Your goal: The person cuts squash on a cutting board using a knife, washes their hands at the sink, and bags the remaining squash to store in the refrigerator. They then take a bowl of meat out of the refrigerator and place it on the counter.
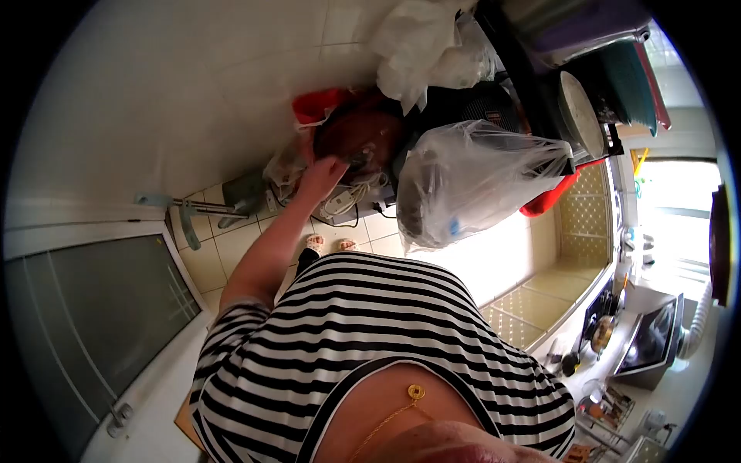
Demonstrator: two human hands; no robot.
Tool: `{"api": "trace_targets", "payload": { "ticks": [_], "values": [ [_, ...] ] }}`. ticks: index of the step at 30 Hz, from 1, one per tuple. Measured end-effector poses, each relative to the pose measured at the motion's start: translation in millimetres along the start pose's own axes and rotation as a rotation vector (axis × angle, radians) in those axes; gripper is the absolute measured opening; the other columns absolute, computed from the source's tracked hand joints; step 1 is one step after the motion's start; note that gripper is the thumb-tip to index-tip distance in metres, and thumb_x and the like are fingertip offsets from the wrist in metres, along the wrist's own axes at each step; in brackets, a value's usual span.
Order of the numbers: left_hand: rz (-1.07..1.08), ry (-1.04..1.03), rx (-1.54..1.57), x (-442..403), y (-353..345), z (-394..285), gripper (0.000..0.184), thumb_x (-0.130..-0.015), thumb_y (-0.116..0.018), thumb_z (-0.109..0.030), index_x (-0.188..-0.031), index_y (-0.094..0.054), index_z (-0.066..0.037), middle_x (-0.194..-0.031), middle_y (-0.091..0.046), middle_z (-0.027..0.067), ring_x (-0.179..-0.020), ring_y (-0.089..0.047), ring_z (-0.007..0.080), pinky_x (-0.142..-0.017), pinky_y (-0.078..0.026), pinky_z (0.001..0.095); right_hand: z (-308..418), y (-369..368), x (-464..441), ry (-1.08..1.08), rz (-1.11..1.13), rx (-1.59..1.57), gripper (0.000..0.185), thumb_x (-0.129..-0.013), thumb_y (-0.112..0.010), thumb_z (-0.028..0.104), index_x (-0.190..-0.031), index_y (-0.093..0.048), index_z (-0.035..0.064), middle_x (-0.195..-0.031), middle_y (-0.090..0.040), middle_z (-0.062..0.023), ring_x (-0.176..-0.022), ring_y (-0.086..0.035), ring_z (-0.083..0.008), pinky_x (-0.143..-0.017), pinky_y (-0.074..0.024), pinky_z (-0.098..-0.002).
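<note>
My left hand reaches forward to a shelf by the wall, its fingers curled at the lower edge of a dark-red rounded thing. What lies between the fingertips is too small and shadowed to make out. A bright red piece shows just behind it, and crumpled clear plastic is beside my wrist. Below the hand are a white power strip and cables. To the right hangs a large translucent plastic bag with something dark inside. My right hand is out of sight.
Above sit white plastic bags and a black patterned item. A shelf at right holds a pale round pan and teal basin. A glazed door stands at left. A counter with a stove is at lower right.
</note>
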State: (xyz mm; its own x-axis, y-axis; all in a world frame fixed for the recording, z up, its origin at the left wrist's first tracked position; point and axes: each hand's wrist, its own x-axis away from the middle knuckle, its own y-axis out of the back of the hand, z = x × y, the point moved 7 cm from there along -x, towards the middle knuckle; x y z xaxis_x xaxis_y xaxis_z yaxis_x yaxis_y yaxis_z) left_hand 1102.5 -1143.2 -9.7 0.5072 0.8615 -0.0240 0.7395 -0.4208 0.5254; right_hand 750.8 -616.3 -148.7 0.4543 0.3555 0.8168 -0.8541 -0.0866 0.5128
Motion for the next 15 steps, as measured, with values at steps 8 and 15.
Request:
{"api": "trace_targets", "payload": {
  "ticks": [8,15],
  "values": [
    [-0.12,-0.005,0.317,-152.5,-22.4,-87.2,0.031,-0.081,-0.065,-0.031,-0.092,-0.064,-0.001,-0.076,-0.064,0.0098,-0.07,-0.06,0.0199,-0.066,-0.046,0.0314,-10.0,-29.1,103.9,-0.146,-0.132,-0.194,0.033,-0.089,-0.055,0.032,-0.104,-0.063,0.0035,-0.095,-0.067,-0.0129,-0.085,-0.063,-0.0221,-0.075,-0.0492,-0.0331],
    [-0.095,0.019,0.353,-180.8,-45.7,-90.3,0.032,-0.08,-0.066,-0.029,-0.097,-0.065,-0.002,-0.085,-0.065,0.0108,-0.078,-0.06,0.0196,-0.071,-0.046,0.0318,-29.2,-46.0,128.9,-0.172,-0.193,-0.298,0.034,-0.089,-0.055,0.032,-0.104,-0.063,0.0031,-0.096,-0.067,-0.0133,-0.086,-0.063,-0.0224,-0.076,-0.0491,-0.0334]
  ]
}}
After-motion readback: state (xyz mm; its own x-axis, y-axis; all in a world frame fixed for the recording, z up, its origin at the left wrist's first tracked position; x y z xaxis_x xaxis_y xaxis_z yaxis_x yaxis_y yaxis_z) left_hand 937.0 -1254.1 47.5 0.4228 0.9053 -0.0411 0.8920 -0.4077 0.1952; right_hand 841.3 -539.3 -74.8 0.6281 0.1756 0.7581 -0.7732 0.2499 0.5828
